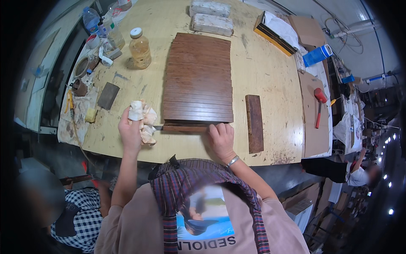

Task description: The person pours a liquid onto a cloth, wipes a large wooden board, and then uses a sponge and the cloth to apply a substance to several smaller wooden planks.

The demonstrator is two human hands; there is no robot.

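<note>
My left hand (130,127) is closed round a crumpled off-white rag (146,116). A thin dark metal piece (159,128) shows between the rag and the left end of a narrow brown wooden strip (184,128); I cannot make out its kind. The fingers of my right hand (221,137) are curled over the strip's right end. Just beyond the strip, a row of polished brown wooden slats (198,80) lies side by side, nearly touching it.
Left on the table (279,84) stand a jar of amber liquid (140,51) and a dark flat block (108,95). A dark board (254,122) lies to the right, with a red mallet (319,101) farther right. Wrapped blocks (211,24) sit behind. People are nearby on both sides.
</note>
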